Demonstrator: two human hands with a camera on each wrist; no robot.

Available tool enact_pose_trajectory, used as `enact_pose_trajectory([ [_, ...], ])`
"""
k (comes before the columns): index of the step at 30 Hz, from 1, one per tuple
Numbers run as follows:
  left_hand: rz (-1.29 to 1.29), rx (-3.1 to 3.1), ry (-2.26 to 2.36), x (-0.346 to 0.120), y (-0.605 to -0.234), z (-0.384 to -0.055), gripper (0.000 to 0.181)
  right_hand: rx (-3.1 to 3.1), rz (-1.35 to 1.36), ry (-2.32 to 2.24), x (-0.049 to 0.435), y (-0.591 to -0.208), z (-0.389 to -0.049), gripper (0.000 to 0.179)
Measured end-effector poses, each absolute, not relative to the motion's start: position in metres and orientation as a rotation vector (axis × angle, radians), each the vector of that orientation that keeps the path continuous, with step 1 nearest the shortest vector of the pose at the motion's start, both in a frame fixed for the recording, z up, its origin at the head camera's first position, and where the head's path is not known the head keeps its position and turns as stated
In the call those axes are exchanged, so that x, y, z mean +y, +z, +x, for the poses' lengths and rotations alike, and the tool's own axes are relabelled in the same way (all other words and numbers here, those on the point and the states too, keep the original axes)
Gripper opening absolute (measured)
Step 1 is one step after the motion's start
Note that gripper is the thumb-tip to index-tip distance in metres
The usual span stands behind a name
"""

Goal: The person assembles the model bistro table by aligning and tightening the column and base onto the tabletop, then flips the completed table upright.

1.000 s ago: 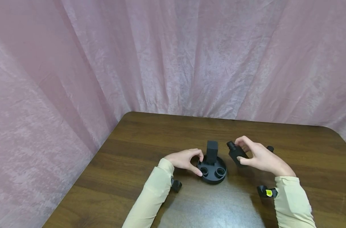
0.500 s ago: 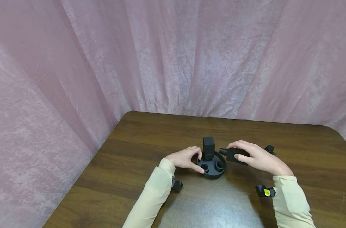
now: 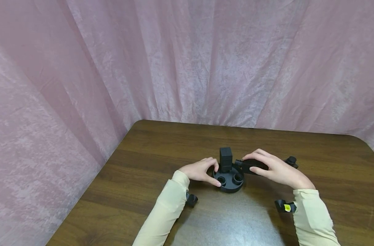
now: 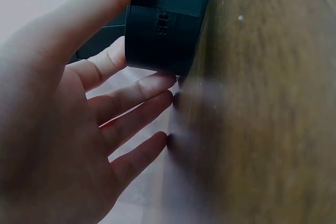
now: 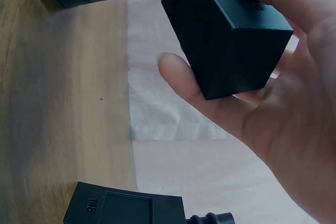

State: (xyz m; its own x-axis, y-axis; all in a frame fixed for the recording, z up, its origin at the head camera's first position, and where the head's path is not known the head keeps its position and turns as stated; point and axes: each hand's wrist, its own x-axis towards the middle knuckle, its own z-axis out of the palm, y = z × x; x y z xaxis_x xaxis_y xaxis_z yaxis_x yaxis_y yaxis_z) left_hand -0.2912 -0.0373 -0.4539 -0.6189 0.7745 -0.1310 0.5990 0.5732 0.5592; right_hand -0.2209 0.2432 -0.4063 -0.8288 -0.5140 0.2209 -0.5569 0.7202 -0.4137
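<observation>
Black block with a narrow neck (image 3: 253,164) lies in the right hand (image 3: 276,171), well in from every visible table edge, its neck pointing across at the round black base (image 3: 229,181). In the head view the neck's tip overlaps the base's far right rim, just beside the upright block (image 3: 225,159) standing on the base's far part; whether it touches either cannot be told. The right thumb and fingers are parted by the block's thickness and grip it from opposite sides. The left hand (image 3: 200,171) holds the base by its left rim between thumb and index finger, spread partway; the left wrist view shows the other fingers extended beside the base wall, tips close to the wood. Two ring-shaped sockets open upward on the near part of the base. Another black block with a ribbed neck (image 5: 123,205) lies on the table, partly hidden behind the right hand in the head view. Left of the left hand, wood stretches to a slanting side edge; beyond the base it runs on to the far edge, rounded at both corners. Brown, wood-grained, the tabletop (image 3: 174,143) carries a pale glare near the viewer. Pink, softly folded curtains (image 3: 190,61) rise behind and to the left.
</observation>
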Motion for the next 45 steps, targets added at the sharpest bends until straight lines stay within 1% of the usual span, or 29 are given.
enact_pose_trajectory([
  [7, 1.118, 2.453, 0.666, -0.0383, -0.4573, -0.2911, 0.048, -2.837, 0.953, 0.752, 0.2419, -0.4072, -0.2203, 0.028],
  [12, 1.115, 2.451, 0.674, -0.0389, -0.4583, -0.2913, 0.047, -2.797, 1.006, 0.751, 0.2421, -0.4079, -0.2209, 0.022],
  [16, 1.105, 2.444, 0.68, -0.0389, -0.4586, -0.2907, 0.048, -2.812, 0.987, 0.805, 0.2415, -0.4075, -0.2205, 0.023],
  [20, 1.096, 2.443, 0.68, -0.0393, -0.4588, -0.2899, 0.047, -2.818, 0.946, 0.837, 0.2401, -0.4059, -0.2199, 0.029],
  [28, 1.097, 2.446, 0.691, -0.0397, -0.4583, -0.2904, 0.047, -2.796, 0.931, 1.016, 0.2403, -0.4028, -0.2201, 0.048],
  [33, 1.082, 2.444, 0.693, -0.0393, -0.4562, -0.2896, 0.047, -2.8, 0.924, 1.057, 0.2404, -0.4007, -0.2192, 0.053],
  [39, 1.079, 2.434, 0.706, -0.0382, -0.4551, -0.289, 0.047, -2.753, 0.935, 1.152, 0.2397, -0.4018, -0.2195, 0.05],
  [45, 1.079, 2.423, 0.704, -0.0391, -0.4533, -0.2886, 0.047, -2.697, 1.003, 1.133, 0.2353, -0.4033, -0.2201, 0.036],
])
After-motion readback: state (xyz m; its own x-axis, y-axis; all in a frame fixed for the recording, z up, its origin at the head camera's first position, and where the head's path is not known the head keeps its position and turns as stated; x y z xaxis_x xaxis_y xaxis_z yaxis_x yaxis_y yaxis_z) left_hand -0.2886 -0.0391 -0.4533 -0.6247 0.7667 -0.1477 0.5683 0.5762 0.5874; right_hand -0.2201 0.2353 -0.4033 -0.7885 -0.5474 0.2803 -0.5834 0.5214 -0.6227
